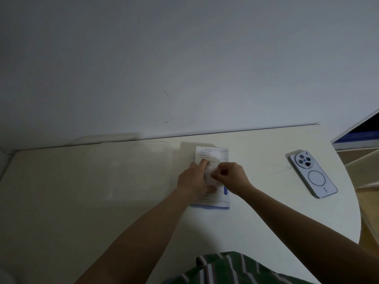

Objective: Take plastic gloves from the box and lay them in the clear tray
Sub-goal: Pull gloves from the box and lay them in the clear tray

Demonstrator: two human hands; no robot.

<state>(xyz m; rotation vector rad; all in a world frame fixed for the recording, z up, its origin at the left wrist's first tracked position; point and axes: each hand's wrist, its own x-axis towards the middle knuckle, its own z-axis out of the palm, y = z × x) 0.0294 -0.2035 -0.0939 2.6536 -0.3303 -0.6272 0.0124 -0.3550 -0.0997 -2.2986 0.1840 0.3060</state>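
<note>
Glove point(211, 171) at box point(213, 152) slot | hands: right hand point(232, 178) pinches it, left hand point(192, 179) presses box

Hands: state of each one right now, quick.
Left hand: open, fingers pressing down on the glove box.
Right hand: closed, pinching a plastic glove at the box opening.

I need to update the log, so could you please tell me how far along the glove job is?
Done: nothing visible yet; the clear tray shows no contents I can make out. In hand: the left hand rests on the box while the right hand pinches a glove at its opening. Left: pull it free and lay it in the tray.
</note>
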